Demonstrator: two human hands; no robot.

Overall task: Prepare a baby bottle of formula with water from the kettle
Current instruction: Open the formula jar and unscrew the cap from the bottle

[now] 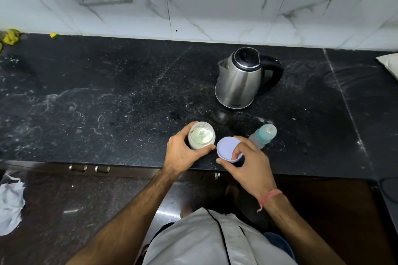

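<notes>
Three containers near the front edge of a black stone bench (107, 97): an open jar, a baby bottle and a kettle.

The left hand (183, 153) wraps its fingers round a clear formula jar (201, 137), open at the top and holding pale powder with a greenish scoop (201, 135) sunk in it. Just beside it, the right hand (249, 165) pinches the jar's lavender lid (226, 148), tilted with its underside up. The baby bottle (263, 135), teal-collared and capped, stands just right of the lid; its contents cannot be told. Behind, well apart, stands a steel kettle (241, 79), lid closed.
</notes>
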